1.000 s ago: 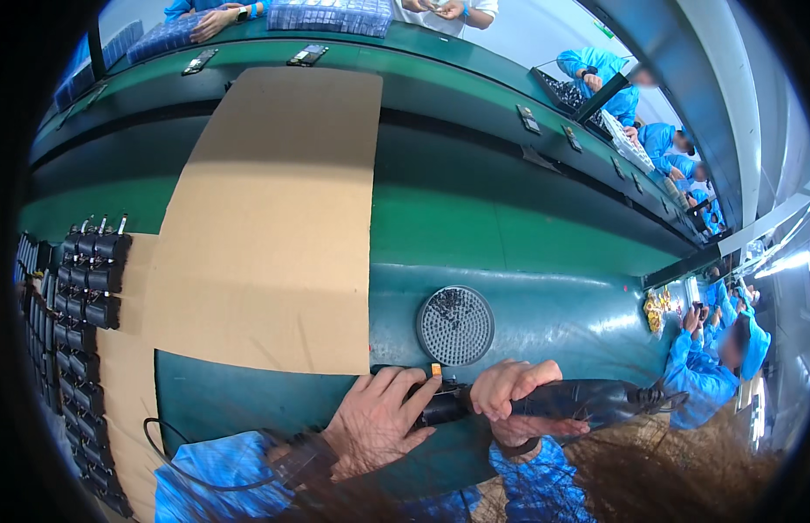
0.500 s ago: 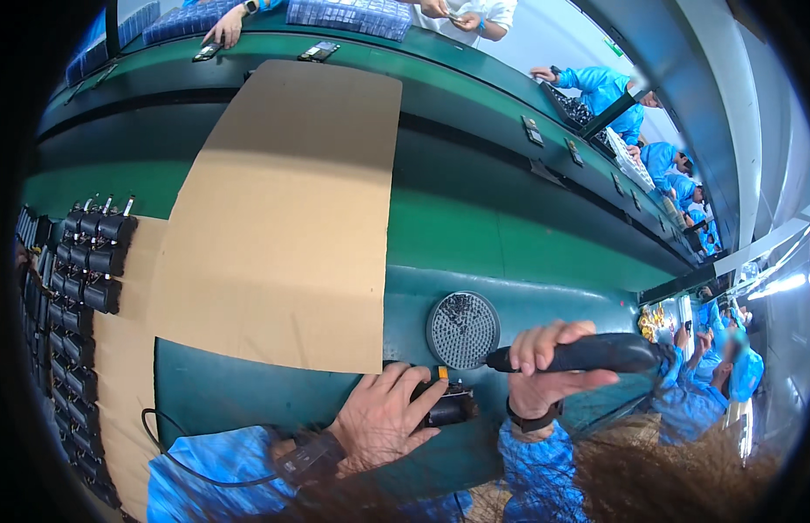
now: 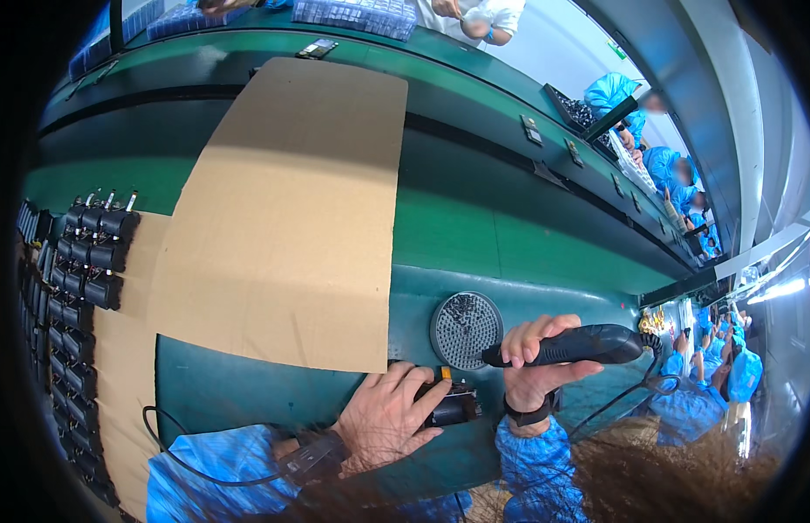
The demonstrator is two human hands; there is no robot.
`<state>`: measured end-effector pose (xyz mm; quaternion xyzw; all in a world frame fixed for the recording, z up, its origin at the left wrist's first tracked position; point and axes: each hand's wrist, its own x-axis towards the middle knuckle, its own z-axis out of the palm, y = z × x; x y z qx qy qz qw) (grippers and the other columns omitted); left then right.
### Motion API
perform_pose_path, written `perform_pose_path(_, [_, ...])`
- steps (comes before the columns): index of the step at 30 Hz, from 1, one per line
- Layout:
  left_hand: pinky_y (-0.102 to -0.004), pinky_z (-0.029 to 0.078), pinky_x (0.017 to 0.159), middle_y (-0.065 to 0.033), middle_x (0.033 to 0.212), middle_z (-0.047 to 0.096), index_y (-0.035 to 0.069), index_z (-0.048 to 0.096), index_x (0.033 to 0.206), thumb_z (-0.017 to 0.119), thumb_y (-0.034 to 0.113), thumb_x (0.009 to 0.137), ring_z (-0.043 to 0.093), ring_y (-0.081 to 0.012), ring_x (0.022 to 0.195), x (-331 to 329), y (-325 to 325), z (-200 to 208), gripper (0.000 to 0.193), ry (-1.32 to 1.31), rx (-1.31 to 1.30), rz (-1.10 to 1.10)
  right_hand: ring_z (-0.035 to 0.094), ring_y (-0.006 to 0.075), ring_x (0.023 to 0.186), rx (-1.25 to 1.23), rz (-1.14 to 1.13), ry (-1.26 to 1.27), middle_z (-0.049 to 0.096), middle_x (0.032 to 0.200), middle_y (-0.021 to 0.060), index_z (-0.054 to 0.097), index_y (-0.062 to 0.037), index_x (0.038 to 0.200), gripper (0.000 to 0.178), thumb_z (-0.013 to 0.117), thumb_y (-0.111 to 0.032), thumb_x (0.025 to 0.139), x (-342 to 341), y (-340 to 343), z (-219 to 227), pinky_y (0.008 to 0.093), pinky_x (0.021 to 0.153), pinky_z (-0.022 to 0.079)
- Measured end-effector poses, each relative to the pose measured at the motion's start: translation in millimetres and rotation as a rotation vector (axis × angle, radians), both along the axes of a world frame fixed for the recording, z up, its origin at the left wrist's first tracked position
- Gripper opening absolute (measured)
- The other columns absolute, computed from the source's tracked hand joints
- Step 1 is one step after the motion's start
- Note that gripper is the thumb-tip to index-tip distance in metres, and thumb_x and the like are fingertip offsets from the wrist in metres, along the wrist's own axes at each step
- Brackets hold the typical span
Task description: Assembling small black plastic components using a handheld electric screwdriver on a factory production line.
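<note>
My right hand (image 3: 544,357) is wrapped round a black electric screwdriver (image 3: 601,344), held nearly level with its tip pointing left. That tip sits at the lower right rim of a round grey screw tray (image 3: 444,336), which has rows of holes and a heap of small dark screws. Just below the tray my left hand (image 3: 389,418) lies over a small black device (image 3: 457,408), its fingers pressing it to the bench. An orange tab (image 3: 446,373) sticks up from the device beside my fingertips. Much of the device is hidden under the hand.
A large cardboard sheet (image 3: 283,218) covers the bench ahead. Many black cylindrical units (image 3: 87,253) stand in rows at left. A conveyor belt (image 3: 474,105) with circuit boards (image 3: 531,130) runs across the back. The screwdriver's cord (image 3: 610,405) trails right. Co-workers sit beyond.
My right hand and the screwdriver have shifted slightly left; my left hand stays on the device. Across the belt, a co-worker's hand has drawn back and the board by it is gone.
</note>
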<state>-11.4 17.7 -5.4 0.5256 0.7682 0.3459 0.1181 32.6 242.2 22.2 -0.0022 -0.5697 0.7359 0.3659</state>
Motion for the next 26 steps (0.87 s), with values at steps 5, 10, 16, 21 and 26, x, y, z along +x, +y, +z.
perform_pose_path(5, [-0.0415,0.044,0.098,-0.0073,0.125,0.055,0.013,0.060,0.139,0.079,0.040,0.085,0.051,-0.0255,0.121,0.6,-0.1,0.7,0.064,0.022,-0.009,0.013,0.048,0.0126,0.050,0.001,0.018,0.005,0.048,0.064,0.0015,0.044,-0.0099,0.097,0.085,0.039,-0.093,0.080,1.7,0.8,-2.2,0.0296,0.048,0.045])
perform_pose_path(10, [-0.0420,0.043,0.097,-0.0071,0.125,0.055,0.013,0.060,0.139,0.079,0.041,0.084,0.051,-0.0255,0.120,0.1,-0.3,0.0,0.064,0.009,-0.008,0.013,0.048,0.0128,0.051,0.053,0.049,-0.011,0.048,0.065,0.0015,0.044,-0.0096,0.098,0.086,0.039,-0.094,0.079,2.6,-0.2,-1.9,0.0298,0.049,0.045])
perform_pose_path(16, [-0.0414,0.043,0.097,-0.0072,0.124,0.056,0.013,0.061,0.138,0.079,0.041,0.084,0.051,-0.0254,0.120,0.0,-0.3,-0.7,0.063,0.039,0.000,0.016,0.049,0.0128,0.053,0.002,0.054,0.030,0.049,0.067,0.0020,0.045,-0.0091,0.100,0.087,0.038,-0.093,0.080,3.0,2.7,-3.0,0.0296,0.051,0.045])
perform_pose_path(21, [-0.0410,0.043,0.097,-0.0071,0.124,0.056,0.013,0.061,0.139,0.079,0.041,0.085,0.050,-0.0252,0.120,-0.5,-0.1,0.6,0.064,0.042,-0.014,0.015,0.049,0.0129,0.053,0.008,0.050,0.034,0.049,0.067,0.0022,0.045,-0.0088,0.100,0.087,0.038,-0.093,0.080,1.7,1.7,-3.1,0.0297,0.050,0.046])
perform_pose_path(26, [-0.0413,0.043,0.097,-0.0071,0.124,0.056,0.013,0.060,0.140,0.079,0.042,0.085,0.050,-0.0256,0.120,0.3,-0.3,-2.0,0.065,0.008,-0.010,0.008,0.049,0.0132,0.052,0.025,0.059,0.033,0.049,0.067,0.0027,0.045,-0.0084,0.101,0.087,0.038,-0.093,0.081,1.8,2.7,-5.3,0.0299,0.050,0.046])
